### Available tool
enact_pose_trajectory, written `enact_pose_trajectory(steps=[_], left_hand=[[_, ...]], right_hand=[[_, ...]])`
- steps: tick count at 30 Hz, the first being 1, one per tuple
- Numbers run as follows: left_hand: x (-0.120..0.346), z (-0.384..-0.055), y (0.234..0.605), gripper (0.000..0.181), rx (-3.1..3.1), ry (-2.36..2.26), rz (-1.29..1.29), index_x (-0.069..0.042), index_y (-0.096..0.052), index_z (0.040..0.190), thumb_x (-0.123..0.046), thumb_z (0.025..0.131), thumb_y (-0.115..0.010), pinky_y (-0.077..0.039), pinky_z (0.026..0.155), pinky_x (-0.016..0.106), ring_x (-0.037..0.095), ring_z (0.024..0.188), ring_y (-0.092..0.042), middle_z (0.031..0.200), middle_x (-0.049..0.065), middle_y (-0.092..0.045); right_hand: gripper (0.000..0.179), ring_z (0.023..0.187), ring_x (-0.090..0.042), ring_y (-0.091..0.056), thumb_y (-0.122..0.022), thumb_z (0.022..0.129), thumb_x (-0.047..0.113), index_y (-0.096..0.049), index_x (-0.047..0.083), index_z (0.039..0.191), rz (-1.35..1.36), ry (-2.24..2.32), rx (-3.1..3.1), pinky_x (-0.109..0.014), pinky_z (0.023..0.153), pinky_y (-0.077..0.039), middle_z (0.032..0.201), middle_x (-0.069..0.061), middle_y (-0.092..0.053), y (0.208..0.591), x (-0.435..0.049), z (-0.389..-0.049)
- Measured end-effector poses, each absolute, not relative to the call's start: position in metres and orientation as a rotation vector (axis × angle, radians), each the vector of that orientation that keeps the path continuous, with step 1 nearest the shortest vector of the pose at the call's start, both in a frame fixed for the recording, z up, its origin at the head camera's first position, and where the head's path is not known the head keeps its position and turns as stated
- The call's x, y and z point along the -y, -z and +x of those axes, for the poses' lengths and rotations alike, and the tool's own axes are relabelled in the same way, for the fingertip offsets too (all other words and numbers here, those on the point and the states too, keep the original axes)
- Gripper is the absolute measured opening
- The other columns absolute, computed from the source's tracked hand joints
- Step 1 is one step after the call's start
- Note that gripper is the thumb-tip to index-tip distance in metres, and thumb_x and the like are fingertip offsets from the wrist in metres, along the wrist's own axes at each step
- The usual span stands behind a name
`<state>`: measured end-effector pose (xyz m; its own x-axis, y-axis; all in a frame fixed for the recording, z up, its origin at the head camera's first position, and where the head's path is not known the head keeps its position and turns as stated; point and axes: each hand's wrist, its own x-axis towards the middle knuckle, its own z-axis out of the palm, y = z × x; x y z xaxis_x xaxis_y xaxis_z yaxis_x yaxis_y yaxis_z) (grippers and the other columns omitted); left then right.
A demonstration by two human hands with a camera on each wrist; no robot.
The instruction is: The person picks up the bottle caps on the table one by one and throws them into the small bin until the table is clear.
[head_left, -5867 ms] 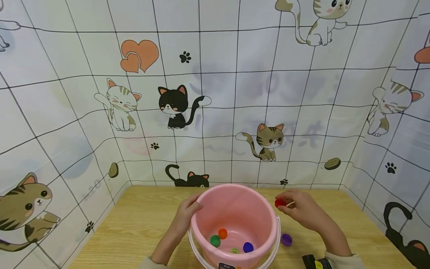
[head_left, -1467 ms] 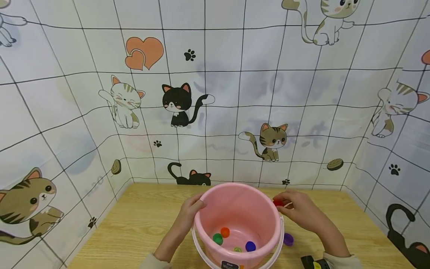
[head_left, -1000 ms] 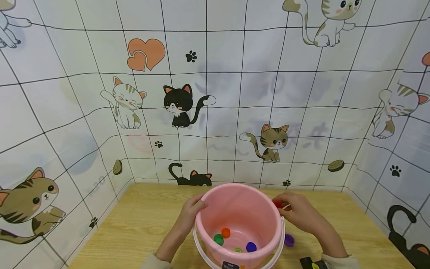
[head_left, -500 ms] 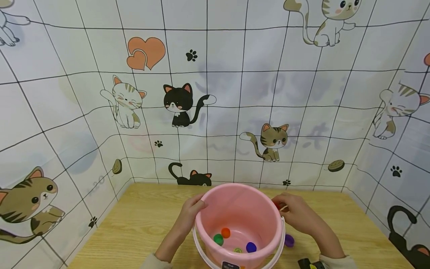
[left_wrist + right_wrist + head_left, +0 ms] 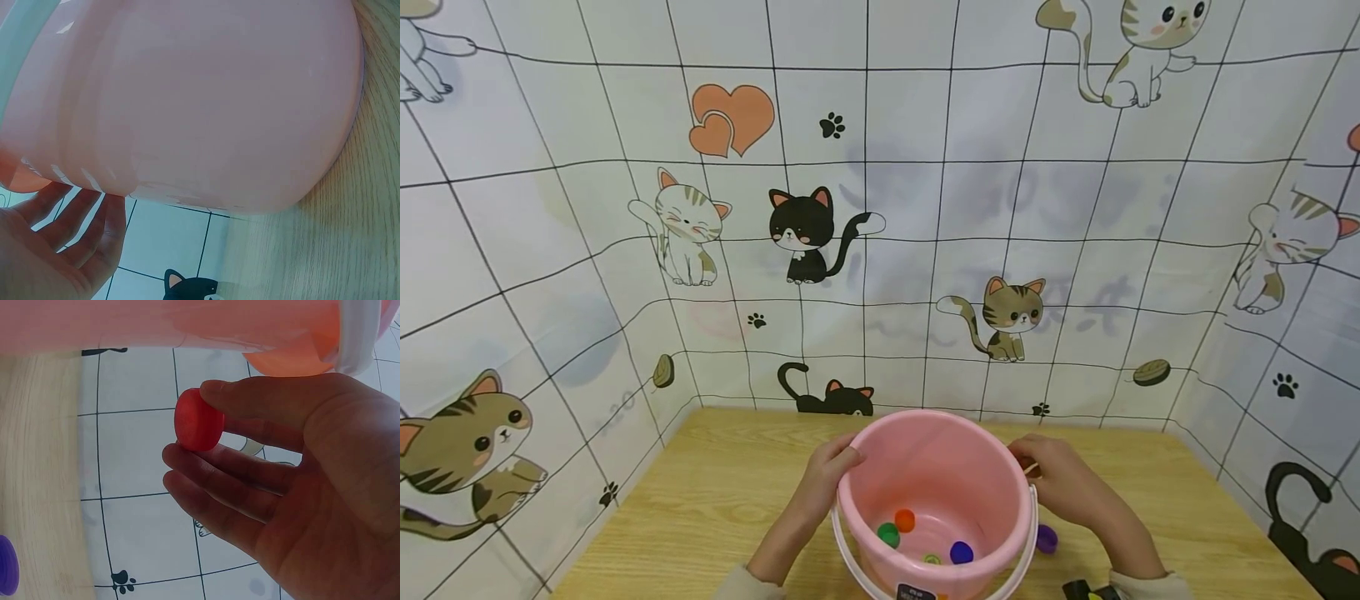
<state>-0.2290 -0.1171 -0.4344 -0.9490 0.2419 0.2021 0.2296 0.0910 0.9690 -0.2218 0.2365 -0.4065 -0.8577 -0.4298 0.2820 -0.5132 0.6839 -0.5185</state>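
A pink bucket (image 5: 940,467) with a white handle (image 5: 1026,554) stands tilted toward me on the wooden table. My left hand (image 5: 826,475) grips its rim on the left, thumb over the edge and fingers against the outer wall, as the left wrist view confirms. Beyond the bucket's right side, my right hand (image 5: 1056,479) pinches a red plastic cap (image 5: 197,419) between thumb and fingers. The bucket hides that cap in the head view. On the bucket's floor lie small round pieces: orange (image 5: 905,521), green (image 5: 888,535), blue (image 5: 961,552) and yellow-green (image 5: 932,559).
A purple cap (image 5: 1047,538) lies on the table (image 5: 730,492) just right of the bucket, below my right hand. A black and yellow band (image 5: 1086,591) shows by my right sleeve. White cloth walls (image 5: 895,250) printed with cats and grid lines enclose the table's back and sides.
My right hand has moved slightly left and down against the bucket's side, taking the red cap out of the head view. My left hand keeps its grip on the rim.
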Motion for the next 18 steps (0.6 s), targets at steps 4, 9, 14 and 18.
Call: enact_pose_trajectory(steps=[4, 9, 14, 18], left_hand=[[0.1175, -0.2292, 0.4344, 0.038, -2.313, -2.058, 0.513, -0.001, -0.069, 0.127, -0.019, 0.097, -0.053, -0.063, 0.071, 0.032, 0.026, 0.076, -0.074, 0.099, 0.029, -0.073], [0.1167, -0.2285, 0.4339, 0.039, -2.308, -2.076, 0.496, -0.001, -0.07, 0.126, -0.019, 0.096, -0.054, -0.062, 0.071, 0.03, 0.023, 0.077, -0.073, 0.101, 0.028, -0.073], [0.1165, -0.2285, 0.4332, 0.038, -2.305, -2.074, 0.516, 0.0, -0.069, 0.126, -0.019, 0.097, -0.054, -0.062, 0.07, 0.03, 0.023, 0.075, -0.073, 0.099, 0.029, -0.073], [0.1166, -0.2291, 0.433, 0.038, -2.305, -2.066, 0.526, 0.0, -0.069, 0.126, -0.019, 0.097, -0.053, -0.063, 0.07, 0.031, 0.023, 0.075, -0.073, 0.099, 0.028, -0.073]], right_hand=[[0.026, 0.091, -0.014, -0.071, -0.075, 0.086, 0.001, -0.075, 0.011, 0.11, 0.798, -0.923, 2.758, -0.027, 0.076, -0.061, 0.105, -0.001, -0.073, 0.4062, -0.2347, -0.2209], [0.025, 0.092, -0.015, -0.071, -0.075, 0.087, 0.002, -0.075, 0.012, 0.11, 0.805, -0.917, 2.762, -0.027, 0.076, -0.061, 0.105, 0.0, -0.073, 0.4063, -0.2351, -0.221], [0.03, 0.091, -0.013, -0.071, -0.072, 0.084, -0.003, -0.075, 0.012, 0.109, 0.797, -0.916, 2.744, -0.026, 0.076, -0.061, 0.104, 0.0, -0.073, 0.4071, -0.2353, -0.2214], [0.032, 0.091, -0.011, -0.07, -0.069, 0.083, -0.006, -0.075, 0.012, 0.109, 0.785, -0.908, 2.738, -0.025, 0.075, -0.061, 0.104, -0.001, -0.072, 0.4071, -0.2349, -0.2212]])
